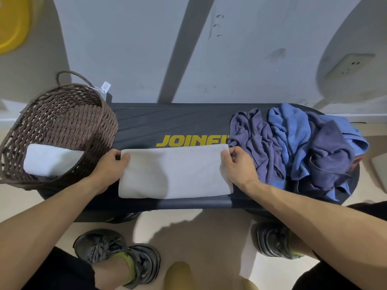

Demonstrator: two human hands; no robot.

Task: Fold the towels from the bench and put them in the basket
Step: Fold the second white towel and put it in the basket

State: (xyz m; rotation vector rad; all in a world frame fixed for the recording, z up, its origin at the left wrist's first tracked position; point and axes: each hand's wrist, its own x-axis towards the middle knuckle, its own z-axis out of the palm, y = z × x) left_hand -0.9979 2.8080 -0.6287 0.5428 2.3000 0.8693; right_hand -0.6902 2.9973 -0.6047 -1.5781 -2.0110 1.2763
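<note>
Bench (146, 122), 12 o'clock strip: bare black surface behind the white towel (173, 172), open between basket and pile.
Basket (62, 122), 9 o'clock: woven wall stands at the bench's left end, touching the left hand (109, 166); mouth open, one folded white towel (50, 160) inside, room beside it.
Towel pile (297, 147), 3 o'clock: crumpled blue and purple heap fills the right end, just beside the right hand (236, 164).
Bench front edge, 6 o'clock: narrow bare strip.
</note>
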